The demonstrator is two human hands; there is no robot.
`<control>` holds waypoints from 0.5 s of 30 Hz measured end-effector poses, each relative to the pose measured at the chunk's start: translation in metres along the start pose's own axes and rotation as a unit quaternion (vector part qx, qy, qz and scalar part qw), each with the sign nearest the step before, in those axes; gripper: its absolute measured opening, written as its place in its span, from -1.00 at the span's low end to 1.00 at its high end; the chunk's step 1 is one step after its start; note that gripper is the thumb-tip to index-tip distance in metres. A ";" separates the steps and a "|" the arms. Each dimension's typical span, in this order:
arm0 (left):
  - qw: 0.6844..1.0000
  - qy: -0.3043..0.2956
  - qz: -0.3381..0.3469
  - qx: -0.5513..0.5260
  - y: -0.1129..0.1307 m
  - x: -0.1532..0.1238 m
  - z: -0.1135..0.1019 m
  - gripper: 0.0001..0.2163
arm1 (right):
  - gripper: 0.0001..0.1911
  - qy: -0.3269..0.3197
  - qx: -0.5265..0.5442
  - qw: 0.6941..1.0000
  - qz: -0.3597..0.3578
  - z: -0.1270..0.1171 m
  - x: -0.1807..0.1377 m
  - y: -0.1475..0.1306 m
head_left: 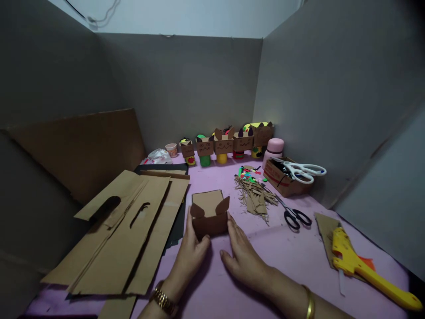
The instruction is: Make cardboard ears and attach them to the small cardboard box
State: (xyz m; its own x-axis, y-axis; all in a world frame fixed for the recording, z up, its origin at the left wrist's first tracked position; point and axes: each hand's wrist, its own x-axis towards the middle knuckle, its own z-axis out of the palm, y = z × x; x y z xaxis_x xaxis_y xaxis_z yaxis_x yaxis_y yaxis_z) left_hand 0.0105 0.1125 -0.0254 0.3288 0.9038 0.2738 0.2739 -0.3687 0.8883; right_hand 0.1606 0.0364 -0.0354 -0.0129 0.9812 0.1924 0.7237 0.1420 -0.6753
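A small open cardboard box (210, 225) with two brown ear-shaped pieces on its near edge rests on the purple tabletop in front of me. My left hand (193, 249) grips its left side, thumb along the near face. On the opposite side, the fingers of my right hand (244, 257) press against the box's right wall, with that thumb held apart from it. Inside and behind the box, a lighter cardboard panel (208, 200) is visible.
Cut cardboard sheets (133, 230) lie on the left. Cardboard scraps (255, 197), black-handled scissors (292, 218) and a yellow glue gun (352, 261) are on the right. Behind stand several box-headed figures (223, 144), a pink bottle (274, 148) and a box (282, 179) holding white scissors (300, 170).
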 end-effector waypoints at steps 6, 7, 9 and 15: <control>0.999 -0.015 0.030 0.012 0.004 0.004 -0.002 -0.25 | -0.16 0.003 -0.058 0.998 -0.004 0.001 0.000 0.000; 0.999 -0.016 0.033 0.014 0.005 0.004 -0.003 -0.25 | -0.17 -0.001 -0.064 0.998 -0.004 0.001 0.000 0.000; 0.999 -0.015 0.037 0.019 0.006 0.005 -0.003 -0.25 | -0.18 -0.003 -0.070 0.998 -0.001 0.001 0.001 -0.001; 0.999 0.011 0.041 0.030 0.007 0.005 -0.002 -0.21 | -0.14 0.027 -0.051 0.998 -0.027 0.003 0.001 0.002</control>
State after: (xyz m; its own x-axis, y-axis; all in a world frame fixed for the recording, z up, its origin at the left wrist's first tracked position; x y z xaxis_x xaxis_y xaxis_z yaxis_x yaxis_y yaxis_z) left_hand 0.0124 0.1146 -0.0176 0.3324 0.8741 0.3543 0.3006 -0.4542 0.8386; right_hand 0.1597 0.0383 -0.0384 -0.0189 0.9635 0.2669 0.7889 0.1784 -0.5880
